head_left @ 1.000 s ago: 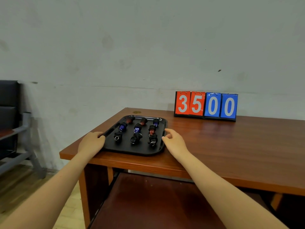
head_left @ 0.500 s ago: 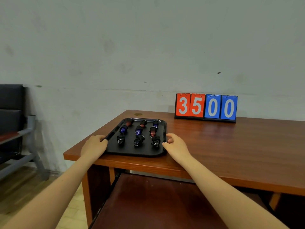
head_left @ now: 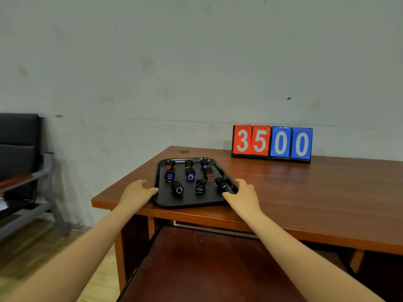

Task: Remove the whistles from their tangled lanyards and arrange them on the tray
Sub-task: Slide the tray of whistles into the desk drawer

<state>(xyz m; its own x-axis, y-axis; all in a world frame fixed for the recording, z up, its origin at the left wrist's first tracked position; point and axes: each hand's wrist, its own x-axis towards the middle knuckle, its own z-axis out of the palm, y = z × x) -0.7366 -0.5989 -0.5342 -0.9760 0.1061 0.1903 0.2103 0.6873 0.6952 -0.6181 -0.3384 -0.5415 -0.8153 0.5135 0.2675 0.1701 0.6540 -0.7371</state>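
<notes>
Whistles [head_left: 190, 175], nine in all, lie in three rows of three on the black tray [head_left: 187, 202], which sits at the near left corner of the brown table [head_left: 305, 192]. The tray's long axis runs away from the person toward the wall, skewed slightly to the left. Most whistles lie lengthwise along that axis with their metal rings toward the person; the near right one is turned askew. The left hand [head_left: 136, 194] rests against the tray's left rim, fingers fairly straight. The right hand [head_left: 243, 196] is at the right rim, fingers curled over its edge and thumb against the near side. A scoreboard [head_left: 272, 142] reading 3500 stands at the table's far edge.
</notes>
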